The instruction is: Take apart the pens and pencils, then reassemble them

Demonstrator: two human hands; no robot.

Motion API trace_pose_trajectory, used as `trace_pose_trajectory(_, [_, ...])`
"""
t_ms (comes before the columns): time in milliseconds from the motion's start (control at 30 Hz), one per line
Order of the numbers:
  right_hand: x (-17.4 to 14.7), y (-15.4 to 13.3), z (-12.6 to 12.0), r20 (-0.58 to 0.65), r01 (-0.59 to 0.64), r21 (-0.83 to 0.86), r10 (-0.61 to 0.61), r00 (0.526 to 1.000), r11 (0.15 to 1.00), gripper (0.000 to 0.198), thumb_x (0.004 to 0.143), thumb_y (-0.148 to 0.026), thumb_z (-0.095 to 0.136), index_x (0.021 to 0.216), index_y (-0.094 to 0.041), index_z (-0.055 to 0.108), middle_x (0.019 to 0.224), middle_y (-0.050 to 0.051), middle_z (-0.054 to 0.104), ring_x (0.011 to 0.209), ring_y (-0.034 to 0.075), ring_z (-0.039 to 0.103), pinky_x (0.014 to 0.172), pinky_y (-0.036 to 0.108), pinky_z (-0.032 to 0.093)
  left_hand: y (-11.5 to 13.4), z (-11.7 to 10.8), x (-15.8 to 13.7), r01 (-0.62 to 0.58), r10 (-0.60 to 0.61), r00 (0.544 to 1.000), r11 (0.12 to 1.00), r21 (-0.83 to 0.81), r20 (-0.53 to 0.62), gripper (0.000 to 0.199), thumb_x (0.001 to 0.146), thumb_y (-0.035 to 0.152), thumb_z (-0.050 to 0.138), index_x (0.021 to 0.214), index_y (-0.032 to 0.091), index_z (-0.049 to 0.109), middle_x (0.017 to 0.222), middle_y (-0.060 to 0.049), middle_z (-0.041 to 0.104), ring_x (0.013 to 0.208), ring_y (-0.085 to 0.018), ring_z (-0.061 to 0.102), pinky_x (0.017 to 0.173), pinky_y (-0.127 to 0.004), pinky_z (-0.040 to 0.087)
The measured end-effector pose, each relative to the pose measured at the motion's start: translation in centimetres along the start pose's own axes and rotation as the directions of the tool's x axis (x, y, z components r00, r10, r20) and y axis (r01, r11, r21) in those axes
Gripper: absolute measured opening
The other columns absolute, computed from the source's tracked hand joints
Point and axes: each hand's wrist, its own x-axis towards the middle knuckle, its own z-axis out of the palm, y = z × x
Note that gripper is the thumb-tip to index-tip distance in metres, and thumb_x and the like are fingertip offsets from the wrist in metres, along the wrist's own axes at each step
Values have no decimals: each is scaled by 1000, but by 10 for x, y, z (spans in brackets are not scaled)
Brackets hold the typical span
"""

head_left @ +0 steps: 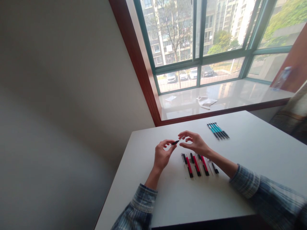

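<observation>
Above the white table [134, 179], my left hand [163, 155] pinches a small black pen part [175, 142] between thumb and fingertips. A thin pale rod, like a pen refill [181, 138], sticks out of it toward the right. My right hand [194, 142] is beside the rod's far end, thumb and fingers apart; whether a fingertip touches the rod is hard to tell. Below the hands lie red pen barrels [197, 166] with black ends, among thin refills [210, 166] and small black pen pieces [184, 158].
Several teal-and-black pens [217, 131] lie in a row toward the table's back right. Behind the table, a white cloth [206, 102] and a paper [170, 98] rest on the window sill [184, 110]. A grey wall [72, 95] stands at the left.
</observation>
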Motion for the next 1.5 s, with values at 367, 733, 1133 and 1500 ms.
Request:
trace_pose_trajectory(367, [-2, -4, 0, -26, 9, -67, -10, 1000, 998, 34, 84, -40, 76, 114, -27, 68, 112, 6, 73, 100, 23, 67, 84, 40, 56, 0, -3, 3, 101, -109, 994, 925, -365, -2, 28, 77, 39, 83, 97, 19, 78, 102, -8, 76, 94, -23, 67, 81, -35, 52])
trace_pose_trajectory(733, [-2, -13, -2, -2, 116, -103, -116, 993, 988, 27, 80, -39, 82, 101, -26, 70, 127, 8, 64, 121, 28, 58, 93, 43, 53, 2, 2, -3, -67, 63, 995, 996, 53, 73, 18, 84, 39, 76, 95, 24, 79, 101, -6, 79, 97, -25, 69, 87, -39, 52])
trace_pose_trajectory(1133, [6, 3, -6, -356, 23, 139, 28, 934, 990, 23, 90, -42, 71, 102, -24, 64, 107, 7, 73, 104, 25, 69, 90, 42, 56, -1, -1, -2, -47, 61, 997, 970, 238, -53, 9, 87, 29, 71, 94, 26, 75, 98, -1, 78, 94, -23, 67, 85, -39, 49])
trace_pose_trajectory(1500, [4, 2, -16, -216, 92, -300, -162, 963, 949, 27, 100, -44, 58, 113, -31, 77, 97, 6, 67, 86, 21, 67, 77, 38, 59, -6, -8, -1, -111, 214, 965, 858, 502, -152, 11, 93, 24, 64, 95, 27, 74, 100, -4, 76, 99, -26, 62, 90, -40, 49])
